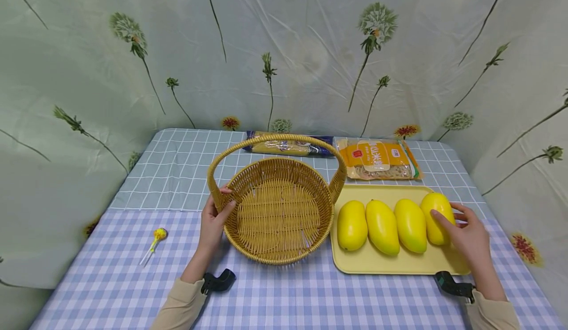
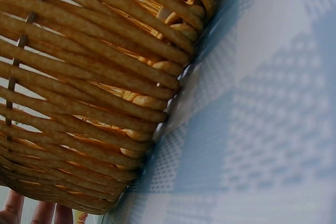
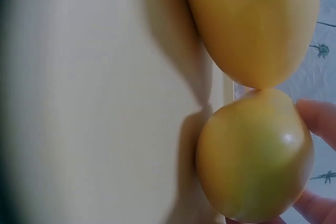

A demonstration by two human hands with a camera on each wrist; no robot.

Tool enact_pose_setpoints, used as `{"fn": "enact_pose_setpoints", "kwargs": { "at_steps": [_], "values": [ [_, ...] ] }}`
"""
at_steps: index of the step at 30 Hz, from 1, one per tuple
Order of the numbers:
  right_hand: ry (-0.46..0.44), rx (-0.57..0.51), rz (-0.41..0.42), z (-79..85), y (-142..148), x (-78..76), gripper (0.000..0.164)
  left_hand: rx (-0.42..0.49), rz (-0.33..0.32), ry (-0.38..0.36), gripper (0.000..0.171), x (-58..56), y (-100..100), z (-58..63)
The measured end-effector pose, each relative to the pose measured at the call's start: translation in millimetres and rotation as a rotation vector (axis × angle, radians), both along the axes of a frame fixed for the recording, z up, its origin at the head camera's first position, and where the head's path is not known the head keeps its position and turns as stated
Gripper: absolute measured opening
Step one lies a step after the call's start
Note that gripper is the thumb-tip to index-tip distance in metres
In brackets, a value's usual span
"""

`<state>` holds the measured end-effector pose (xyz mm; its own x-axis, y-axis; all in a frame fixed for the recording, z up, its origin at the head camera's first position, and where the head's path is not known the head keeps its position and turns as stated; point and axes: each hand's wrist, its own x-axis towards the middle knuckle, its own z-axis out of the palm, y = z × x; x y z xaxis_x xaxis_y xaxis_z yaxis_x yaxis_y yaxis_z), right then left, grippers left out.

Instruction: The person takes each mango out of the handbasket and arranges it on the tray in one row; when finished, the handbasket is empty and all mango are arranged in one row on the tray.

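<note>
A round woven wicker basket with a tall arched handle stands in the middle of the table. My left hand grips its left side by the foot of the handle, thumb over the rim. In the left wrist view, fingertips show beyond the basket's woven wall. Several yellow mangoes lie in a row on a pale yellow tray to the right. My right hand holds the rightmost mango between thumb and fingers. The right wrist view shows this mango touching its neighbour.
Behind the basket lies a blue-ended pack of what looks like noodles. An orange food packet lies behind the tray. A yellow-wrapped lollipop is at the left on the checked cloth. A flowered curtain hangs around the back and sides.
</note>
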<state>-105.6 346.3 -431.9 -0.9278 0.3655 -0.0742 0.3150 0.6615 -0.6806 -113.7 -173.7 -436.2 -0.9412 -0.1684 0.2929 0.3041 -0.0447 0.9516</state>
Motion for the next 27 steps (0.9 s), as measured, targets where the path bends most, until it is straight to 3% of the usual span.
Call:
{"fn": "enact_pose_setpoints", "kwargs": {
  "at_steps": [17,27],
  "values": [
    [-0.031,0.047,0.048,-2.6,3.2,-2.2,0.075,-0.011,0.001,0.014,0.027,0.7,0.3,1.7],
    [-0.052,0.034,0.016,0.0,-0.7,-1.7,0.075,0.012,0.006,0.022,0.028,-9.4,-7.1,-22.5]
  ]
}}
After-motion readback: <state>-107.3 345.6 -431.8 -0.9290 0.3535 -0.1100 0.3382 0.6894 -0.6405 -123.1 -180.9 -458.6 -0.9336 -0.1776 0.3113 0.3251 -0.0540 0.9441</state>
